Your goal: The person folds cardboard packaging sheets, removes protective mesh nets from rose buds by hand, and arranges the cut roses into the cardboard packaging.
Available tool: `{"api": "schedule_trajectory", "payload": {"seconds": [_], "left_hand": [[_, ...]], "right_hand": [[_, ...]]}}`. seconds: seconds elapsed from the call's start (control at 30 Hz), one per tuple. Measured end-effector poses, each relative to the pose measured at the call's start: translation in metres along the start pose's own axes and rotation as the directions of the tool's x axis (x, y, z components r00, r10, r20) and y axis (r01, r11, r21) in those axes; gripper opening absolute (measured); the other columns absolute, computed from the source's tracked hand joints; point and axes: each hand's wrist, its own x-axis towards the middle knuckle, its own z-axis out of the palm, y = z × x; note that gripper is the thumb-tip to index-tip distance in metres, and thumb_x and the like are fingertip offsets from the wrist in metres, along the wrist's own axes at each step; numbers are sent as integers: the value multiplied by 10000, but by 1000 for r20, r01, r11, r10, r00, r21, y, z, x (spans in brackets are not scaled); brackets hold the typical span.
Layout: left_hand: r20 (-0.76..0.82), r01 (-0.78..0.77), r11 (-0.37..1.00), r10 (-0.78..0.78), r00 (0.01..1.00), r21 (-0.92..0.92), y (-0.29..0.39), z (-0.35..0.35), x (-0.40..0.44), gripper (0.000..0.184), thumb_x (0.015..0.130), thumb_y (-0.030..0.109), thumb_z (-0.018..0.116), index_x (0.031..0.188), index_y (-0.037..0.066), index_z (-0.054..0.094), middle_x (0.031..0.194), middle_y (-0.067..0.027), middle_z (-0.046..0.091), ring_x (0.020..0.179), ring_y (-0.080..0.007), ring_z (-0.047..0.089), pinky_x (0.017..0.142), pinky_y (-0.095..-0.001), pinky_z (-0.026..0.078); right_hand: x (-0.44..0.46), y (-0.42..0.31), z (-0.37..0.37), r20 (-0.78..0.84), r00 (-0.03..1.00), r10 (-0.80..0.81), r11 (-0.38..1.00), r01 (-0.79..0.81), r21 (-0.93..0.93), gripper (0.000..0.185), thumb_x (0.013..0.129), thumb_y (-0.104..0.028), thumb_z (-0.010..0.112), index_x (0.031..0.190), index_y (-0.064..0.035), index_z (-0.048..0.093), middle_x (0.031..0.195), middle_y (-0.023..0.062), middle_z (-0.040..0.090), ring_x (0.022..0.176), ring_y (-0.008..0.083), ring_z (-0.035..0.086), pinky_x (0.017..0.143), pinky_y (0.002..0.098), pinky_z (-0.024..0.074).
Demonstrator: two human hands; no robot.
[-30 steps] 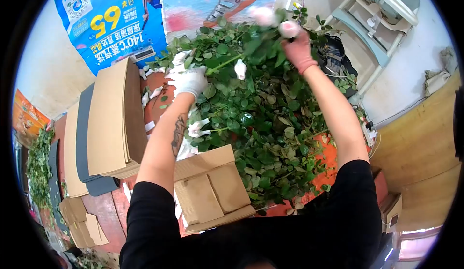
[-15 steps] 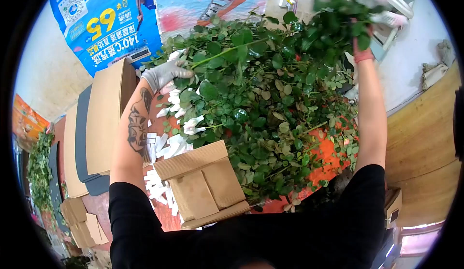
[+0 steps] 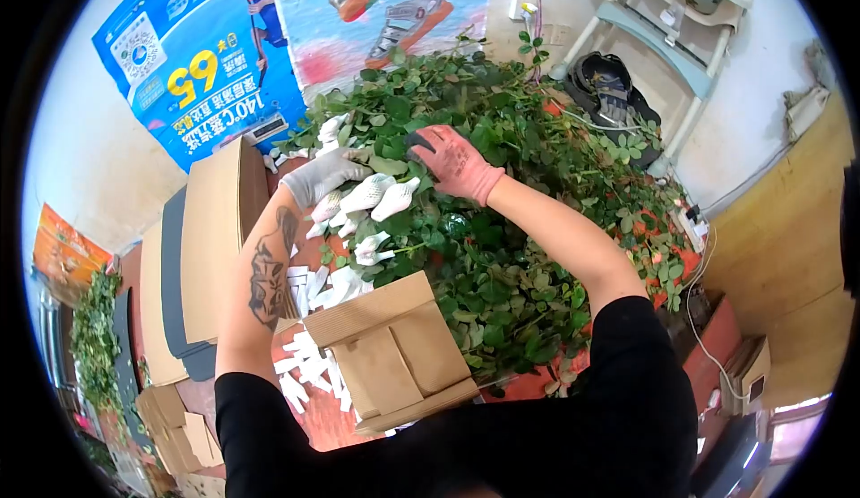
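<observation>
My left hand (image 3: 324,177), in a pale grey glove, is closed around a rose at the left edge of the leafy pile; its fingertips are partly hidden by leaves. Several rose heads in white netting sleeves (image 3: 367,192) lie just below and right of it. My right hand (image 3: 459,165), in a red glove with dark fingertips, rests over the green leaves to their right. Its fingers are apart, and I see no stem gripped in them. The pile of leafy rose stems (image 3: 520,265) spreads across the red tabletop. Another netted rose head (image 3: 372,249) lies lower down.
A folded cardboard piece (image 3: 385,355) lies near my body, beside white paper strips (image 3: 309,364). Large cardboard sheets (image 3: 219,238) stand at the left. A pale high chair (image 3: 672,50) is at the far right, with a white cable (image 3: 694,319) along the right edge.
My right hand has come from the far upper right to the middle left, and the bunch it carried is no longer raised. Netted rose heads now lie by my left hand, which stayed about there.
</observation>
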Motion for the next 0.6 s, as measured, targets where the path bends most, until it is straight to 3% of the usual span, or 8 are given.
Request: {"api": "schedule_trajectory", "payload": {"seconds": [0.2, 0.27, 0.4, 0.43, 0.5, 0.53, 0.57, 0.6], "left_hand": [[56, 62, 975, -51, 997, -213, -31, 15, 14, 401, 844, 65, 601, 1229, -20, 527, 1135, -81, 613, 1015, -114, 550, 920, -255, 427], [32, 47, 985, -42, 999, -167, -29, 16, 15, 443, 849, 88, 606, 1262, -25, 494, 1194, -87, 576, 1069, -125, 526, 941, -259, 412], [39, -55, 975, 64, 997, -213, -4, 22, -2, 480, 890, 125, 598, 1309, -39, 430, 1189, -107, 577, 1007, -139, 577, 894, -275, 467], [30, -85, 928, 103, 994, -363, 16, 28, -16, 522, 913, 210, 578, 1340, -27, 394, 1226, -114, 550, 1035, -158, 565, 917, -281, 458], [-71, -229, 908, 218, 973, -350, 25, 16, -39, 530, 933, 312, 539, 1335, -7, 408, 1244, -112, 536, 1082, -167, 535, 947, -316, 433], [-174, -299, 889, 252, 952, -348, 29, 10, -63, 538, 931, 345, 540, 1323, -4, 426, 1234, -102, 541, 1092, -158, 525, 949, -317, 427], [-264, -310, 915, 243, 934, -256, 32, 9, -88, 558, 922, 365, 550, 1321, -5, 426, 1234, -107, 541, 1087, -159, 530, 943, -325, 433], [-348, -309, 936, 237, 907, -167, 31, 12, -114, 579, 914, 385, 560, 1319, -6, 426, 1234, -112, 541, 1081, -160, 535, 937, -333, 439]], "right_hand": [[-7, -13, 6, 62, 997, 39, 999, -38, -3, 729, 681, -306, 695, 1300, -12, 446, 1269, 172, 476, 1225, 310, 414, 1055, 394, 301], [-7, -9, 10, 122, 991, 53, 980, -75, 186, 730, 694, -310, 685, 1314, -19, 432, 1253, 153, 497, 1214, 276, 439, 1056, 377, 302], [-8, 0, 1, 170, 985, 40, 993, -59, 105, 666, 686, -284, 684, 1293, -114, 468, 1201, 86, 539, 1130, 242, 513, 1036, 361, 325], [-11, 5, -19, 143, 983, 118, 988, -130, 81, 644, 643, -220, 698, 1253, -144, 508, 1182, 69, 554, 1128, 227, 512, 1015, 350, 376], [-32, 49, -55, -275, 954, 121, 975, -63, 213, 398, 678, -193, 685, 1065, -156, 597, 979, 67, 617, 928, 197, 600, 817, 310, 494], [-48, 77, -54, -647, 721, 248, 965, -130, 226, 287, 714, -177, 655, 995, -145, 605, 918, 54, 623, 827, 182, 611, 699, 301, 512], [-64, 104, -103, -273, 910, 312, 769, -411, -490, 230, 781, -167, 599, 1006, -122, 606, 929, 72, 622, 869, 193, 607, 699, 325, 503], [-94, 160, -126, -384, 861, 335, 751, -490, -442, 233, 814, -167, 567, 1034, -102, 606, 963, 81, 625, 905, 206, 596, 758, 345, 485]]}}
